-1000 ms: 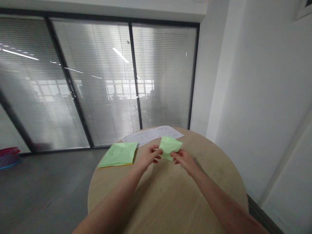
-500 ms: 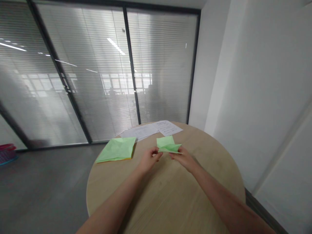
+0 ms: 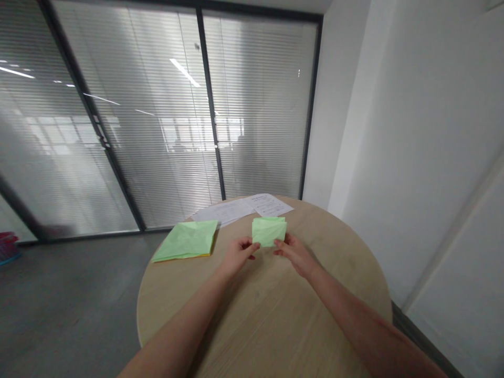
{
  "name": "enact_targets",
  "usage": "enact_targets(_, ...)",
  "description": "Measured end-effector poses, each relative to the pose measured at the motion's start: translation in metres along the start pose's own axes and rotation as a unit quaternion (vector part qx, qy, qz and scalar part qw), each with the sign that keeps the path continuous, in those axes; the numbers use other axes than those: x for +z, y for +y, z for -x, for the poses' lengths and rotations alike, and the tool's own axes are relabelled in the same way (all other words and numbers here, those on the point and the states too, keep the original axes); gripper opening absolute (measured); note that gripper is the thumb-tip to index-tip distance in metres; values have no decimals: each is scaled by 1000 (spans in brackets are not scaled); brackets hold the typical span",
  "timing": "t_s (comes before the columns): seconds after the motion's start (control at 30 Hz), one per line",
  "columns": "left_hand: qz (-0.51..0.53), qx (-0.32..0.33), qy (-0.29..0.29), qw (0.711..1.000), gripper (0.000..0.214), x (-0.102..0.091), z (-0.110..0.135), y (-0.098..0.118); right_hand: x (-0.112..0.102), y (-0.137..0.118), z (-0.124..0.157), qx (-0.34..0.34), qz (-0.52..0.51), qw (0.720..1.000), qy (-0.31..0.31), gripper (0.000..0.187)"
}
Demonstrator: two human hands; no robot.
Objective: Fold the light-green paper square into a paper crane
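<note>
A small folded sheet of light green paper (image 3: pixel 269 231) is held up between my two hands over the middle of the round table. My left hand (image 3: pixel 238 255) pinches its lower left corner, thumb in front and the fingers partly behind. At the lower right edge, my right hand (image 3: pixel 294 253) grips the paper the same way, with its thumb on the near face. A second green layer shows along the top edge. To the left lies a larger stack of green paper (image 3: pixel 188 239) with a yellow sheet showing beneath it.
Printed white sheets (image 3: pixel 271 205) lie at the far edge of the wooden table (image 3: pixel 260 320). Beyond stands a glass partition with blinds (image 3: pixel 173 131). A white wall (image 3: pixel 429 157) rises on the right, and a red basket (image 3: pixel 8 247) sits on the floor at far left.
The near flap of the green paper, lying nearly flat before, now stands up against the back part as one compact rectangle. My right thumb has come round to the near face.
</note>
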State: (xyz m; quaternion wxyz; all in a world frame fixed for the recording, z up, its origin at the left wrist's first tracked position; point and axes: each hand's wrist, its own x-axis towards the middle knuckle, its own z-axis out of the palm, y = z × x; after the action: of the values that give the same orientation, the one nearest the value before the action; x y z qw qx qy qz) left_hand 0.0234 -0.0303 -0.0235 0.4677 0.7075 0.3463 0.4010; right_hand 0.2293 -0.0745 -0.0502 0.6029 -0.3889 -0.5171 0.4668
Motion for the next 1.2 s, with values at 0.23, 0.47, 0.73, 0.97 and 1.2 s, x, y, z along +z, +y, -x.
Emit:
enact_targets(0.23,-9,-12,-14,1000,34,1,0,0,2,1,-1,5,-49,998,24,43)
enact_targets(0.47,-22,-15,-28,999,32,-1,1,-1,3,3,0,8,-58,998,22,45)
enact_targets(0.73,-26,-16,-44,999,43,0,2,-1,2,8,-1,26,-81,996,14,50)
enact_targets(0.97,-22,-9,-45,999,42,1,1,-5,1,8,0,27,-45,998,21,47)
enact_targets(1.2,-1,7,-2,1000,37,0,-2,-6,3,5,2,13,4,1000,20,43)
